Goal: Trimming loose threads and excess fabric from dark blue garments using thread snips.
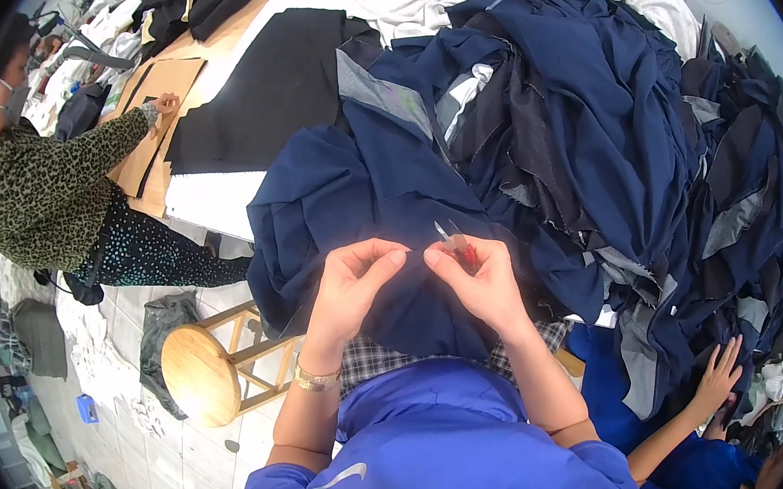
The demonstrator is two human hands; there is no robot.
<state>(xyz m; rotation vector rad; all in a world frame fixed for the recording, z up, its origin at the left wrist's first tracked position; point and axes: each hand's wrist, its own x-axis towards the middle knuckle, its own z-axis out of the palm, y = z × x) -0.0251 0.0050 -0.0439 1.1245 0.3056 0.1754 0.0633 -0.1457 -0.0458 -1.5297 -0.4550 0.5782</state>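
Navy fabric [387,196] drapes from the table edge down over my lap, below both hands. My left hand [354,284] pinches thumb against forefinger just above this cloth. Whatever lies in that pinch is too small to make out. Close on its right, my right hand [483,283] is closed around small thread snips [446,235]. Their two thin metal tips point up and left past the fingers, and a bit of red shows by the forefinger. My two thumbs face each other with a narrow gap between them.
A large heap of navy and dark cloth [605,124] covers the table's right side. Black fabric panels [265,88] lie at left. A co-worker in a patterned top [44,189] stands left; another's hand [719,374] touches cloth at right. A wooden stool [201,373] stands lower left.
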